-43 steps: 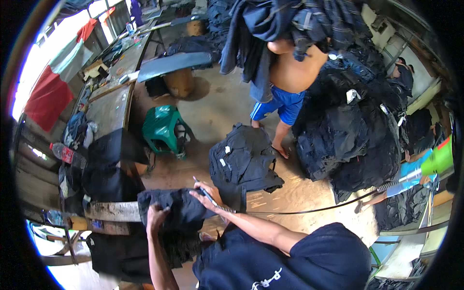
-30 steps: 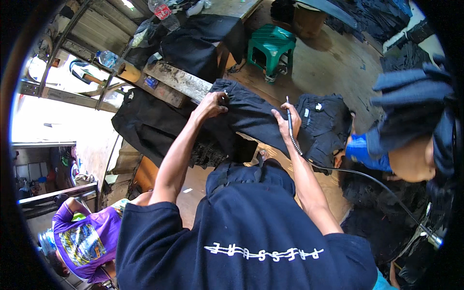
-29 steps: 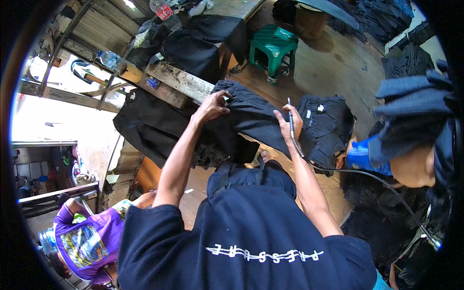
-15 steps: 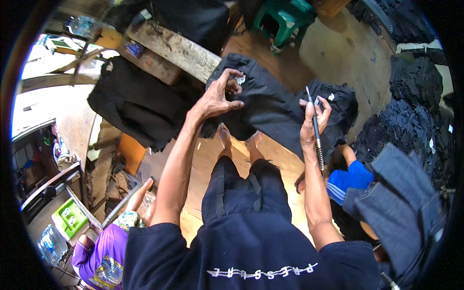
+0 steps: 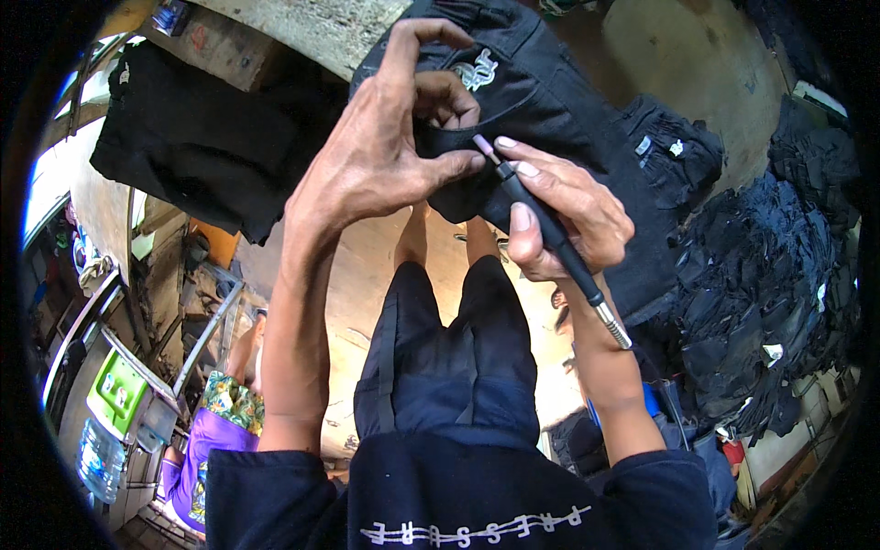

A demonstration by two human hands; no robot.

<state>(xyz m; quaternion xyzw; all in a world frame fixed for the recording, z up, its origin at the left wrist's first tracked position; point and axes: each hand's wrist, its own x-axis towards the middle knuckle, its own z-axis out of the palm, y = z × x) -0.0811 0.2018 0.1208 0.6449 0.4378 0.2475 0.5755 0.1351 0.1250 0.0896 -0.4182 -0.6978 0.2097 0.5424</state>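
A pair of black trousers (image 5: 573, 92) lies stretched out in front of me, with a silvery emblem (image 5: 478, 71) on the fabric. My left hand (image 5: 367, 156) is curled around the edge of the garment beside this emblem, thumb and fingers closed on the cloth. Between the fingers of my right hand (image 5: 587, 215) is a slim black rotary grinding pen (image 5: 555, 229) with a pinkish tip and a metal spring sleeve at its rear. The pen's tip is at the fabric edge, close to my left thumb; whether it touches cannot be made out.
Another black garment (image 5: 211, 128) hangs at the left, beside a worn wooden plank (image 5: 307, 27). Dark clothes are heaped in a large pile (image 5: 752, 275) on the right. A person in purple (image 5: 206, 449) sits at the lower left, near a green tray (image 5: 133, 412) and a water bottle (image 5: 99, 463).
The rotary grinding pen and my right hand have moved left to meet my left hand at the garment. My view has come closer to the cloth. My left fingers have closed on the fabric edge.
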